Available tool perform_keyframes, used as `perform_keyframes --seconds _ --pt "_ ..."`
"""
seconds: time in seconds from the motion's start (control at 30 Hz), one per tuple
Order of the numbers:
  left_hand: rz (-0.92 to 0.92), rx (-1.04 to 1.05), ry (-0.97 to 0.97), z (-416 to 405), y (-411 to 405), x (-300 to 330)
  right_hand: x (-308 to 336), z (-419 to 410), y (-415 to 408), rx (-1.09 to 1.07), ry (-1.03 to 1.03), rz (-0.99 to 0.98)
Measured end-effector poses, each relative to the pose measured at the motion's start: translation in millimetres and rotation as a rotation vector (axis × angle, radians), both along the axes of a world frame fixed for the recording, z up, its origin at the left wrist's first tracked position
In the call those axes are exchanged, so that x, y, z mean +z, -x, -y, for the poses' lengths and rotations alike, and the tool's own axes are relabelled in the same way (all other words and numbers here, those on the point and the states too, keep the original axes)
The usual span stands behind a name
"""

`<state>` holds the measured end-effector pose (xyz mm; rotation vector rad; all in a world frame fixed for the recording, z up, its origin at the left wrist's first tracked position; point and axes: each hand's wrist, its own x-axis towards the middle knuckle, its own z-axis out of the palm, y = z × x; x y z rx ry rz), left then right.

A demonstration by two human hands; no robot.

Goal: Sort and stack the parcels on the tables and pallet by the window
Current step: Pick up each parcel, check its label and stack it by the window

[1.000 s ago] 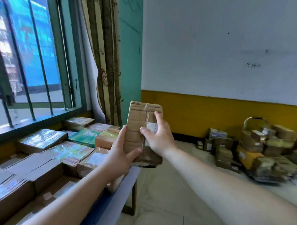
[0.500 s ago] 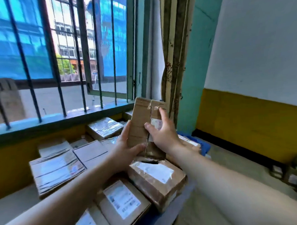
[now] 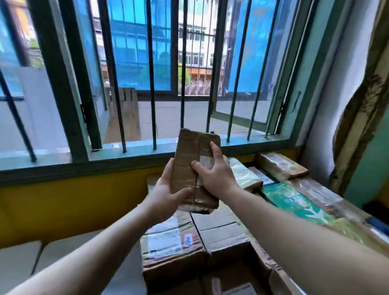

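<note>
Parcels are seen packed edge to edge across the table (image 3: 126, 282) under the barred window (image 3: 150, 66), with a bare pale strip of the top showing at the near left. Nearest the camera, brown cartons are ranked close together; one carton (image 3: 171, 244) carries a white label and a small red tag. Such tight ranking is judged to be the sorted stock, set flush so that further items can be stacked on it.

Above these cartons, a slim brown box (image 3: 193, 169) is held clear of the pile, upright and tilted slightly, in line with the sill. It is supported from below and from the side by the left hand (image 3: 164, 197), whose thumb is laid across the lower front face. The right hand (image 3: 215, 175) is clamped on the opposite edge, the thumb pressed on the front and the fingers wrapped to the back. Both grips are therefore closed on the box. The raised, face-on hold is judged to serve reading or orienting before a place is chosen.

The box is worn cardboard, creased, bound with clear tape along its length and across its lower part, and bears a small pale label beside the right thumb.

Farther off, film-wrapped parcels, one of them green (image 3: 296, 205), are laid flat toward the right corner by the curtain (image 3: 365, 99).
</note>
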<state>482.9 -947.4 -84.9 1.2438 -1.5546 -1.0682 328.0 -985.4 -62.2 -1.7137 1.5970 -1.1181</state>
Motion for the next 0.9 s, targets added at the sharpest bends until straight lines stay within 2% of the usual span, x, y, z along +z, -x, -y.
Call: perform_keyframes --seconds 0.3,0.43,0.57,0.77,0.9 --pt "0.141 0.228 -0.126 66 -35 -33 -37 104 -51 0.233 -0.078 0.021" --pt "0.096 0.321 -0.163 88 -42 -41 -43 138 -64 0.287 -0.088 0.012" --pt "0.074 0.334 -0.156 97 -46 -45 -47 147 -70 0.327 -0.064 0.052" --pt "0.235 0.318 -0.189 93 -46 -54 -74 152 -68 0.344 -0.147 0.019" --pt "0.265 0.322 -0.186 93 -50 -62 -80 158 -71 0.347 -0.197 -0.037"
